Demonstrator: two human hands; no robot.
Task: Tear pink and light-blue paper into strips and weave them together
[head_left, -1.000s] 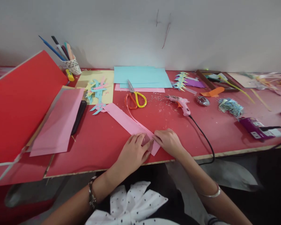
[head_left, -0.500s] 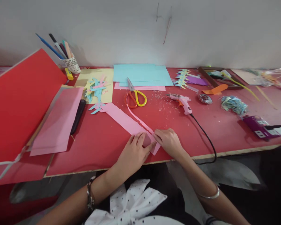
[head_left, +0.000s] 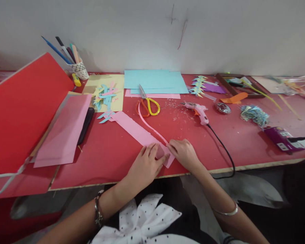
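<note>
Narrow pink strip [head_left: 155, 131] now stands farther off the pink sheet [head_left: 132, 128] than in the earliest frame, the gap between them wider. Sheet lies slantwise on the desk [head_left: 109, 152], near its front edge. Left hand [head_left: 146, 164] rests on it, fingers spread, pressing rather than gripping; right hand [head_left: 184, 154] pinches the strip's near end. Step in hand appears to be separating the strip; whether it remains attached beneath the fingers cannot be determined. Next move calls for steady left-hand pressure and a controlled pull.
</note>
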